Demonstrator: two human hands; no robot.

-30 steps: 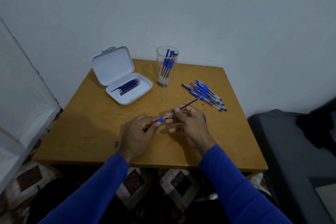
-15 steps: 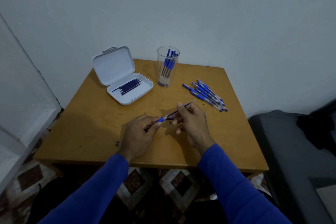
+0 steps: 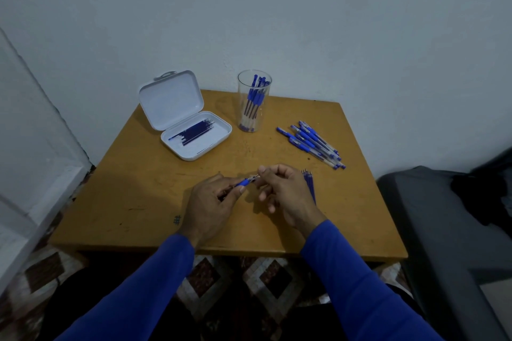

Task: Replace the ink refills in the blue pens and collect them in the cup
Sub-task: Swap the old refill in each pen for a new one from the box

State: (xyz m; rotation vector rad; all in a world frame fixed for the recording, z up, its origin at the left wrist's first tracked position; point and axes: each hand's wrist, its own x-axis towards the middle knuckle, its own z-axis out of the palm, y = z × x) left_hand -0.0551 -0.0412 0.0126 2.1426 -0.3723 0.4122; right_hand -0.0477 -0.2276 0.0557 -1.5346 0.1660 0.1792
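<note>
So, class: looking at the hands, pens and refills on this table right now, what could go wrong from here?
1. The left hand and right hand pinch the pen at its tip; a small part could slip and drop.
2. Loose refills beside the right hand could get mixed with fresh ones from the white case.
3. The loose pens might roll towards the table edge.

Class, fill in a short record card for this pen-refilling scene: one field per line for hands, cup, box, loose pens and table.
left hand: grips pen by its blue grip
right hand: pinches the pen's tip end
cup: clear, upright, holds blue pens
box: white, lid open, refills inside
loose pens: piled right of the cup
loose refills: beside the right hand
table: wooden
</note>
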